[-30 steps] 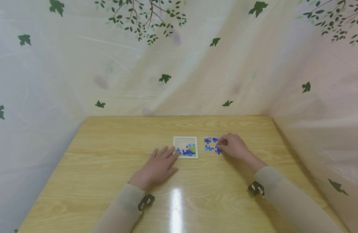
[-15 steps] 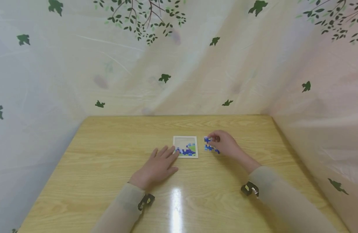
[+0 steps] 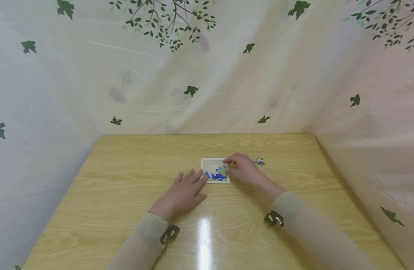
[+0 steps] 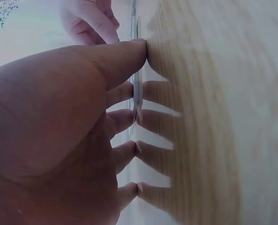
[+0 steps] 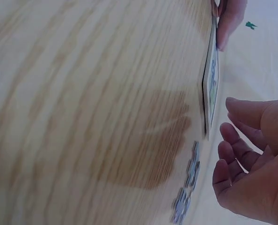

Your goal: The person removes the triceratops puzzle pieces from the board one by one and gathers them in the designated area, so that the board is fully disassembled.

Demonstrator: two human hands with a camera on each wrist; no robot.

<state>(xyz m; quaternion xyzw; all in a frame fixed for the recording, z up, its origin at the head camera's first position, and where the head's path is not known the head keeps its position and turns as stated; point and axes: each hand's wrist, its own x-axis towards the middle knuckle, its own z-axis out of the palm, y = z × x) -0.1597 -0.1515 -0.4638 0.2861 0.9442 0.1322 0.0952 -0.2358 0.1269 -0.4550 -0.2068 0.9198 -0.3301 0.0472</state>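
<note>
A small white-framed puzzle tray (image 3: 211, 164) lies on the wooden table (image 3: 126, 180), with blue and green pieces filling its lower part. My left hand (image 3: 183, 191) lies flat on the table, its straight fingertips touching the tray's left edge (image 4: 136, 93). My right hand (image 3: 244, 170) hovers over the tray's right side with curved fingers. In the right wrist view these fingers (image 5: 232, 136) hang loosely beside the tray (image 5: 209, 93), and no piece shows between them. Loose blue pieces (image 3: 259, 162) lie right of the tray, behind my right hand.
A pale curtain with green leaf prints (image 3: 191, 90) encloses the table at the back and on both sides. The table's right edge (image 3: 331, 165) runs close to my right arm. Loose pieces (image 5: 188, 185) lie flat just beside the tray.
My right hand moved left from the loose pieces to the tray's right side. More blue now shows inside the tray. My left hand stayed in place.
</note>
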